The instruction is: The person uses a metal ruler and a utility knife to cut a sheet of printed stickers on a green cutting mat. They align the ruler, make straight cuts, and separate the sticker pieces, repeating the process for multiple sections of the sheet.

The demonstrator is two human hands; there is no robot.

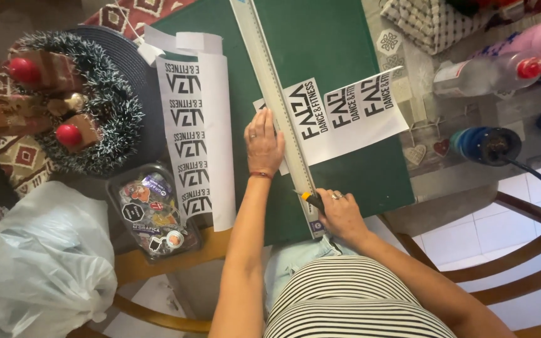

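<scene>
We press our left hand [263, 143] flat, fingers spread, on the long silver metal ruler [275, 100] that runs from twelve o'clock down toward six across the dark green cutting mat [339, 44]; that hand's grip is open, closing on nothing, only bearing down. Our right hand [340, 211] is curled shut around a small yellow-and-black craft knife [309, 199], its tip set against the ruler's right edge near the mat's six o'clock border. The thin white printed sheet with bold black lettering [352, 112] lies flat on the mat, tucked under the ruler and spreading toward three o'clock; we judge it light, limp and easy to skid or crease, so it seems best held through the ruler, not pinched at an edge; the ruler looks stiff and smooth, likely to slide unless the palm stays well back from its cutting edge. At nine o'clock a long white strip of repeated black prints [190, 134] lies curled on the surface, with a clear plastic case of stickers [151, 213] just below it and a dark tinsel wreath with red balls [73, 103] beyond.
</scene>
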